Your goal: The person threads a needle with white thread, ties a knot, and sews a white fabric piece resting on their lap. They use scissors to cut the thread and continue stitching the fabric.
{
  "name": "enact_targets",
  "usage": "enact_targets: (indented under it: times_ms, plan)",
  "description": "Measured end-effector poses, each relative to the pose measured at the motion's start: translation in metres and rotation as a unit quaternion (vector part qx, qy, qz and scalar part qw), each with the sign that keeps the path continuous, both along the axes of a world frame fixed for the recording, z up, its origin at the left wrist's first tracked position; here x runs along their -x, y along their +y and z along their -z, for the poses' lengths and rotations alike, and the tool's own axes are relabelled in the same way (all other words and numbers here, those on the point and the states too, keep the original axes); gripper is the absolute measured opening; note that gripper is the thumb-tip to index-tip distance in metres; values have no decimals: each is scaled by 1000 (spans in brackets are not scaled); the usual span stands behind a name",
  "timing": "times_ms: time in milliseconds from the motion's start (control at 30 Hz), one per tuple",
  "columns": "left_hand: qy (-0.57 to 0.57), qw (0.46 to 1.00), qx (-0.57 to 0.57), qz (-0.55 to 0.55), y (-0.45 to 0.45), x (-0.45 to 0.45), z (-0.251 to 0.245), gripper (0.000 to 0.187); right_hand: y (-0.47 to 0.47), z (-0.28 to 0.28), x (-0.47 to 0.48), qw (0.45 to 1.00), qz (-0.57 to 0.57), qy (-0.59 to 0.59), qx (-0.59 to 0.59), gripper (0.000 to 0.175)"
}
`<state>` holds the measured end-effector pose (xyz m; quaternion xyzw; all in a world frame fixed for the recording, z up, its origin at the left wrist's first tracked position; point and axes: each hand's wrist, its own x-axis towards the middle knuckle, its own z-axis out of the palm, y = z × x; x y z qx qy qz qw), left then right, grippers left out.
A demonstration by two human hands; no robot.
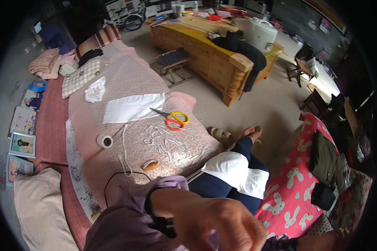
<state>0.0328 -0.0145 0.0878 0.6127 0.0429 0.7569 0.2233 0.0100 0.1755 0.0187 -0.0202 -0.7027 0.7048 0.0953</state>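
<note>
My left hand point(221, 224) is raised close to the camera at the bottom centre, its fingers bent; whether it holds anything is hidden. Only part of my right hand point(328, 241) shows at the lower right edge, blurred. White cloth point(229, 166) lies across my thighs. On the bed beside me, scissors point(168, 114) with one yellow and one red handle lie partly on a flat white cloth point(133, 108). Near them are a tangle of white strings point(172, 142), a thread spool point(105, 141), a white cord point(124, 150) and a small brown object point(150, 165). A crumpled white cloth point(95, 90) lies farther back.
A wooden table point(201, 47) bears dark clothing point(248, 51) and a white lidded container point(260, 34). A folding stool point(173, 59) stands between bed and table. Framed photos point(22, 144) line the left wall; a pink rabbit-print cover point(289, 188) is at my right.
</note>
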Motion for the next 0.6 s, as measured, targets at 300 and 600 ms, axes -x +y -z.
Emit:
enact_targets:
  times_ms: [300, 600]
  plan:
    - [-36, 993, -11, 113, 11, 1, 6, 10, -103, 44, 83, 987, -125, -46, -89, 23]
    - [-48, 985, -42, 160, 21, 2, 6, 12, -124, 62, 96, 983, -134, -66, -112, 23]
